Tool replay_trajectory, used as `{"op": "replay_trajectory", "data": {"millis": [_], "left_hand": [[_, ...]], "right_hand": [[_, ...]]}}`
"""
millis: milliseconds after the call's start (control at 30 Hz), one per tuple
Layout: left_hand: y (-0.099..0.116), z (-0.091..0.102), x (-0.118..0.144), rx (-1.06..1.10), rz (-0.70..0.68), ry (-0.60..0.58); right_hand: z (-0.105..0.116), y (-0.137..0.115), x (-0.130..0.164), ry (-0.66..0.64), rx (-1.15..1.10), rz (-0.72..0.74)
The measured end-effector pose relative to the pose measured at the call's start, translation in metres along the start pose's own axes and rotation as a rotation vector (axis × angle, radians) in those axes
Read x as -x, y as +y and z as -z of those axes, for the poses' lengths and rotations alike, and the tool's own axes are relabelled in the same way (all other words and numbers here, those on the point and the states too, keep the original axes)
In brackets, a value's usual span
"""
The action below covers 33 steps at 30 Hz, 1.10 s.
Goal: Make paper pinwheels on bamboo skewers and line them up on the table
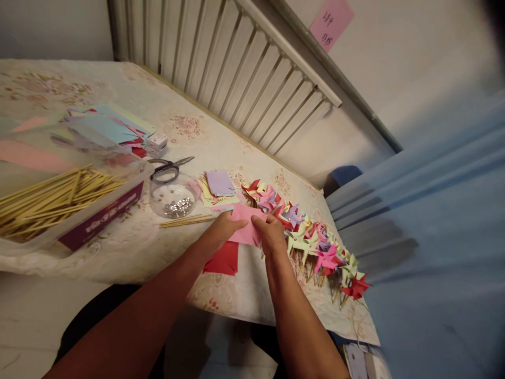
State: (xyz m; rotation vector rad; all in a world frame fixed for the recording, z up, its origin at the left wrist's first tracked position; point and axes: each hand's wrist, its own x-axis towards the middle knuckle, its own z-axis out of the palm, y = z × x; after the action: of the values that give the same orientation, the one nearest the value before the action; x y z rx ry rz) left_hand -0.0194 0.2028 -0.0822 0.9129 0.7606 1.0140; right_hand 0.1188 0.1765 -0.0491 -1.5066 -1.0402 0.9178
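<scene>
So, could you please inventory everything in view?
Pink paper: at least one, pink, centre
Red paper: at least one, red, below it
Paper stack: one, lilac on top, beyond pink paper
Pinwheels: many, multicoloured, right
Bin: one, clear with purple panel, left
Dish: one, clear, beside bin
Metallic pieces: many, silver, inside dish
Sticks: many, tan, in bin; several near dish
Scissors: one pair, dark-handled, behind dish
Paper pile: one, multicoloured, behind bin
Box: at least one, white, beside pile
Tablecloth: one, pale floral, beneath items
Barred frame: one, pale, top centre
Wall note: one, pink, upper right
Curtain: one, blue, right
Left hand: one, on pink paper
Right hand: one, likewise
</scene>
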Motion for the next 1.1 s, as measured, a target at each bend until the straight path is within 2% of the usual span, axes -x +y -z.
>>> {"op": "replay_trajectory", "data": {"millis": [267,500,700,967,1100], "left_hand": [[0.001,0.001,-0.001,-0.091,0.012,0.021],[0.006,-0.001,0.003,0.034,0.036,-0.012],[0.009,-0.003,0.005,0.094,0.000,0.036],[0.001,0.000,0.001,0.184,0.009,-0.009],[0.001,0.001,0.001,0.171,0.026,-0.019]], "right_hand": [[0.008,-0.010,-0.004,-0.003,-0.027,0.010],[0.018,-0.011,-0.005,-0.080,0.068,0.046],[0.016,-0.004,0.004,-0.134,0.063,-0.008],[0.008,0.003,0.001,-0.036,0.051,-0.037],[0.007,0.006,0.000,-0.049,0.018,-0.049]]}}
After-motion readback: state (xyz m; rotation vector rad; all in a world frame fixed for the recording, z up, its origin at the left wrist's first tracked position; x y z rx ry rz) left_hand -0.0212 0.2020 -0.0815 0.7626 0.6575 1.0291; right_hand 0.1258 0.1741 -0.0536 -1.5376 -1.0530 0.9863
